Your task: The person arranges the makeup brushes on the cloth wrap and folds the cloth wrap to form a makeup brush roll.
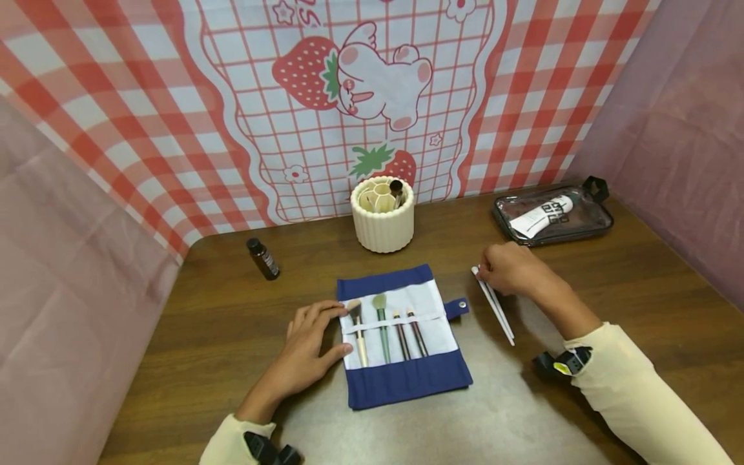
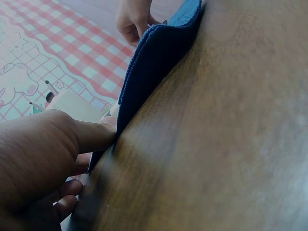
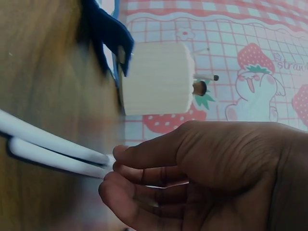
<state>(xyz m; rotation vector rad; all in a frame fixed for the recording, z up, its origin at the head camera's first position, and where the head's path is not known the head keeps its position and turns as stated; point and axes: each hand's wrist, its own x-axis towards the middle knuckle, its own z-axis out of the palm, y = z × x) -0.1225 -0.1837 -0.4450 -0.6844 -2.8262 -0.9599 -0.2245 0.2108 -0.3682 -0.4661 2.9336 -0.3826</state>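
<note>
A blue-and-white brush roll (image 1: 403, 378) lies unrolled on the table, holding a fluffy makeup brush (image 1: 355, 313), a green-handled brush (image 1: 380, 316) and two dark-handled brushes under its strap. My left hand (image 1: 310, 352) rests at the roll's left edge, fingers fairly straight; the left wrist view has the thumb (image 2: 96, 136) touching the blue cloth. To the roll's right, my right hand (image 1: 511, 268) pinches at the far ends of two slim white sticks (image 1: 496, 307). Their ends (image 3: 91, 161) meet the thumb and fingertips in the right wrist view; what kind they are cannot be told.
Behind the roll stands a cream fluted holder (image 1: 383, 226) with a dark-tipped brush (image 1: 397, 190) in it. A small dark bottle (image 1: 263, 259) is at the left. At the back right lies a clear black-trimmed pouch (image 1: 587, 223) with a white tube (image 1: 542, 217).
</note>
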